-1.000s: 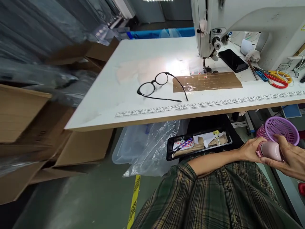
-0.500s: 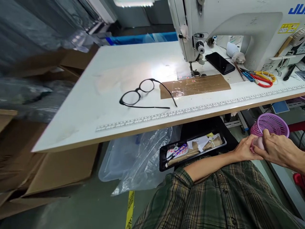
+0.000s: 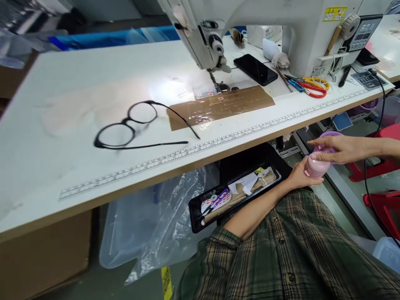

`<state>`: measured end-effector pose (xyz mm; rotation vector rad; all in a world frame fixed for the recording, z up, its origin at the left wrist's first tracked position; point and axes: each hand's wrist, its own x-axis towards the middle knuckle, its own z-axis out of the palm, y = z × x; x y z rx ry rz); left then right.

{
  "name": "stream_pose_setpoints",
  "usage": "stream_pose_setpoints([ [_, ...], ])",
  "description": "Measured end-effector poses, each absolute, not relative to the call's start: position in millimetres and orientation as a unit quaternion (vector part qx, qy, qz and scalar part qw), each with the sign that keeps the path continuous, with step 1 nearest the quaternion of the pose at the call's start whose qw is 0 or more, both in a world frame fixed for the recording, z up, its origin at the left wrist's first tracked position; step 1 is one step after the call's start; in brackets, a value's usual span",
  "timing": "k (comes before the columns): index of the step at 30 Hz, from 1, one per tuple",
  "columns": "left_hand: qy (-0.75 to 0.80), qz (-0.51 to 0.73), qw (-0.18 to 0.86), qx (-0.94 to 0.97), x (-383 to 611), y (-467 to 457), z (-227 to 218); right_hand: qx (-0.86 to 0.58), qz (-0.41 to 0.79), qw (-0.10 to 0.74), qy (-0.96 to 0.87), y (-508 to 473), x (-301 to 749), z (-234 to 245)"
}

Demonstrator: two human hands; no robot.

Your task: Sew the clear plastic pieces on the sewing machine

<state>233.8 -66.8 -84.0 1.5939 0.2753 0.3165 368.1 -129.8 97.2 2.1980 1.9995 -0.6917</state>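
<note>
My left hand (image 3: 300, 174) is wrapped around a smooth, rounded pink container (image 3: 317, 167), low at the right beside my lap. My right hand (image 3: 339, 149) reaches over it with fingers stretched out and thumb close to the container's top; whether the thumb touches cannot be made out. Just behind the hands is a purple plastic basket (image 3: 331, 134), partly covered by the right hand. To the left of my left forearm sits a black tray (image 3: 196, 218), holding purple-handled scissors (image 3: 220, 200) and scraps of paper.
A white sewing table (image 3: 78, 91) bears black glasses (image 3: 114, 135), a brown taped strip (image 3: 225, 106), a phone (image 3: 255, 69) and red-handled scissors (image 3: 314, 89). The sewing machine (image 3: 300, 41) stands at the back. Red stools (image 3: 384, 204) and a black cable (image 3: 365, 183) are at the right.
My view has swung to the right. My right hand, earlier closed around the pink container, has loosened and straightened its fingers above it. The left hand still holds the container.
</note>
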Motion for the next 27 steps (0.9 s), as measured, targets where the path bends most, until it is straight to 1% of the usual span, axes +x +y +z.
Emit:
stream_pose_setpoints([
  [3,0.126,0.142,0.700,0.688,236.7,-66.3,-90.6,0.687,-0.284,0.083,0.664,-119.8,371.1,99.0],
  [6,0.121,0.126,0.703,0.690,237.6,-65.7,-92.1,0.634,-0.287,0.098,0.712,-120.7,363.9,89.4],
  [8,0.126,0.115,0.691,0.702,236.5,-66.2,-90.5,0.617,-0.258,0.113,0.735,-127.5,356.8,81.0],
  [10,0.130,0.114,0.674,0.718,234.7,-68.2,-86.9,0.619,-0.209,0.148,0.742,-138.2,350.1,74.1],
  [13,0.134,0.130,0.644,0.742,233.0,-73.6,-79.0,0.674,-0.126,0.183,0.705,-154.6,340.1,67.3],
  [17,0.189,0.121,0.630,0.744,234.0,-80.8,-68.6,0.809,-0.083,0.170,0.556,-157.0,319.6,63.4],
  [21,0.242,0.135,0.620,0.734,236.0,-86.3,-63.2,0.872,-0.080,0.169,0.452,-144.2,297.2,64.8],
  [25,0.249,0.139,0.614,0.735,235.5,-89.0,-60.6,0.879,-0.091,0.167,0.437,-148.1,301.5,69.4],
  [27,0.223,0.135,0.620,0.740,234.0,-88.3,-59.5,0.853,-0.120,0.130,0.492,-155.3,316.1,74.7],
])
